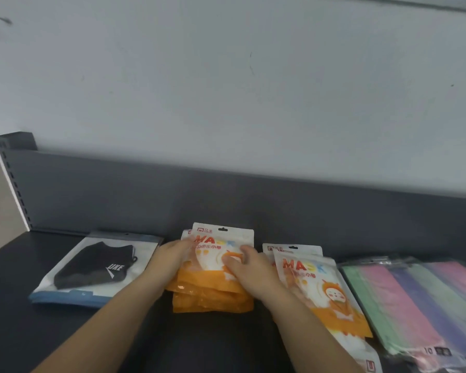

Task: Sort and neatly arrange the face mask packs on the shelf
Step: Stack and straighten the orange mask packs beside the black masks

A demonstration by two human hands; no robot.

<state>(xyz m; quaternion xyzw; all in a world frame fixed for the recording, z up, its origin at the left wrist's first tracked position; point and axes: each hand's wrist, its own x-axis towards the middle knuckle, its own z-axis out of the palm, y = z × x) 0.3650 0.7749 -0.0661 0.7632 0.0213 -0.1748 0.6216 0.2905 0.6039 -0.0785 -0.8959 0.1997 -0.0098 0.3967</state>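
Note:
A stack of orange-and-white mask packs (213, 289) marked "MASK" lies on the dark shelf (16, 327) in the middle. My left hand (170, 255) holds the stack's left edge, fingers curled over it. My right hand (246, 265) rests on top of the stack toward its right side, thumb and fingers bent on the top pack. Just to the right, a second pile of the same orange packs (318, 289) lies slanted, partly under my right forearm. At the left lies a stack of clear packs with a black mask (94, 267).
Pastel mask packs (414, 300) in green, pink, purple and blue overlap in a row at the far right. The shelf's grey back panel (145, 195) rises behind everything, with a slotted upright at the left and a white wall above.

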